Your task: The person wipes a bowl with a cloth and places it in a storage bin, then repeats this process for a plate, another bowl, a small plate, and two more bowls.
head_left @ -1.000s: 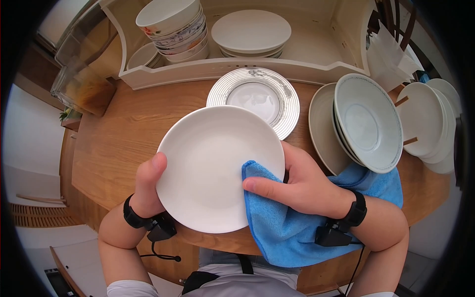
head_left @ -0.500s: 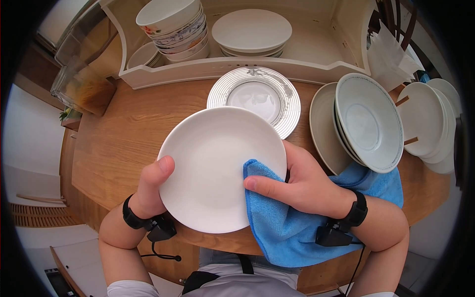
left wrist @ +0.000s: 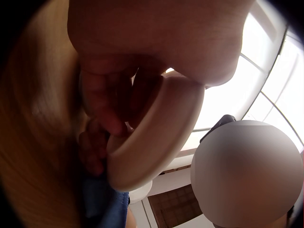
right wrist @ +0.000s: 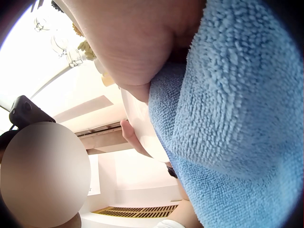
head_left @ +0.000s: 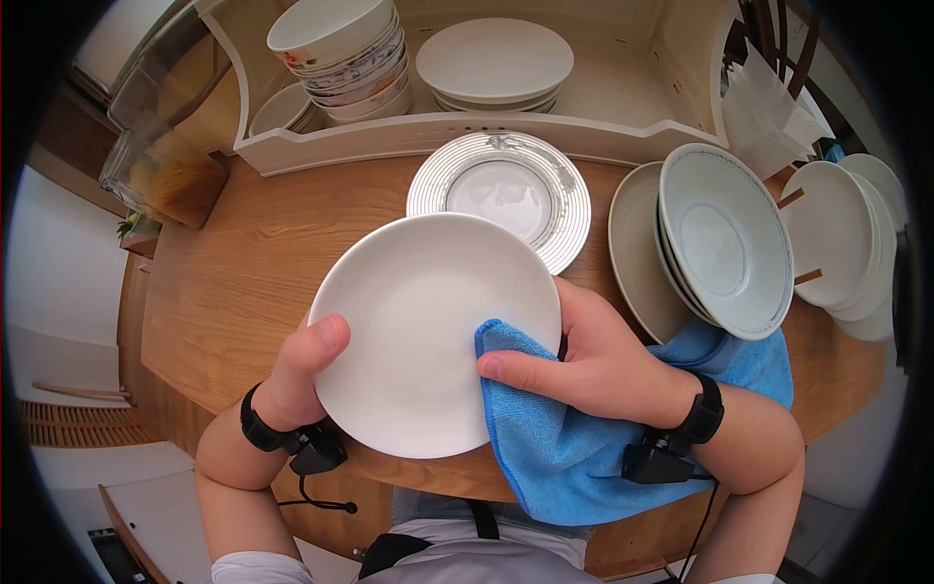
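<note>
A plain white plate [head_left: 418, 336] is held up between both hands over the front of the table. My left hand [head_left: 295, 370] grips its left rim, thumb on top; in the left wrist view the fingers curl under the plate's edge [left wrist: 159, 135]. At the right rim my right hand [head_left: 613, 365] pinches a blue microfibre cloth [head_left: 555, 448] against the plate, with the thumb pressing a cloth corner onto the upper face. The cloth [right wrist: 228, 109] fills much of the right wrist view and hides that hand's fingers.
Behind the held plate lies a silver-ringed plate [head_left: 574, 209]. Stacked bowls [head_left: 725, 234] lean over a larger plate [head_left: 632, 253] on the right. A cream rack [head_left: 623, 141] holds bowls [head_left: 360, 78] and plates [head_left: 494, 60]. More plates [head_left: 827, 229] stand far right.
The left thumb has slid slightly inward and down over the plate's rim, and the plate has shifted a little. The right hand and cloth stay nearly in place.
</note>
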